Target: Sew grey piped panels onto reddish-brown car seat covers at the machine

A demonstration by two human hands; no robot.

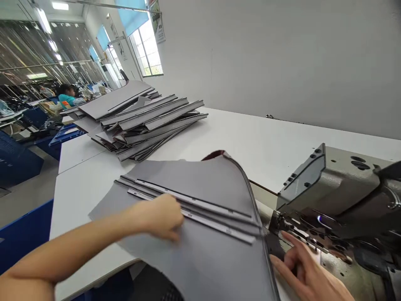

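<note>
A large grey sheet-material panel with a dark edging along its right side lies across the table and up to the sewing machine. Two pale slotted strips run across it beside raised folds. My left hand, slightly blurred, is curled over the folds and strips, closed on the panel; its fingertips are partly hidden. Near the machine's needle area, my right hand has its index finger stretched out and its thumb by the panel's dark edge. Its other fingers bend inward, with nothing visible held.
A stack of similar grey panels lies on the white table at the back left. Beyond the table's left edge stand blue bins. A person sits far off at the left. A grey wall borders the table's back.
</note>
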